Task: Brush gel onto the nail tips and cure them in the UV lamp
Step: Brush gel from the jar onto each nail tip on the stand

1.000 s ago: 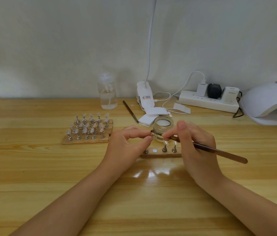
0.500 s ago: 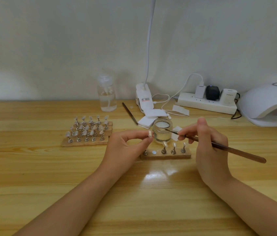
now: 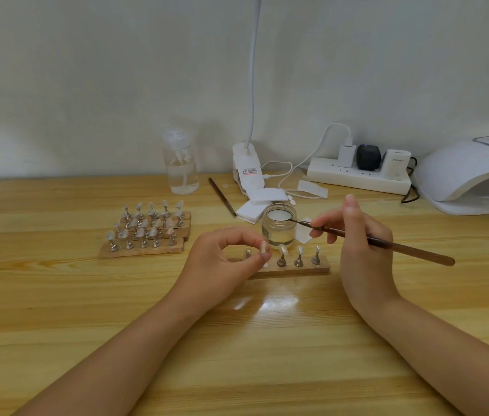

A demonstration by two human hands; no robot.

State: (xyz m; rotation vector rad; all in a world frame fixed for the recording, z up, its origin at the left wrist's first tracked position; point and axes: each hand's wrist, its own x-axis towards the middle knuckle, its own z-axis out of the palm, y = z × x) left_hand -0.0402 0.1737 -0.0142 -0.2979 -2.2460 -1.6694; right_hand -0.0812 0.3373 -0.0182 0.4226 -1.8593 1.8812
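My left hand [image 3: 224, 258] pinches a nail tip on its small metal stand [image 3: 263, 249] between thumb and forefinger, just above the left part of a wooden strip [image 3: 292, 269]. Three more nail tips [image 3: 298, 256] stand on that strip. My right hand [image 3: 363, 250] grips a brown gel brush [image 3: 387, 243], and the brush tip reaches into the open glass gel jar [image 3: 278, 229] behind the strip. The white UV lamp [image 3: 474, 175] stands at the far right.
Wooden strips with several nail tips [image 3: 147, 232] lie at the left. Behind are a clear pump bottle [image 3: 180, 163], a second brush [image 3: 222, 197], white wipe pads [image 3: 256, 202], a clamp lamp base [image 3: 247, 169] and a power strip [image 3: 358, 175] with plugs and cables.
My right hand moved right and lifted the brush away from the nail tip in my left hand; its tip now sits in the gel jar. The left hand barely moved.
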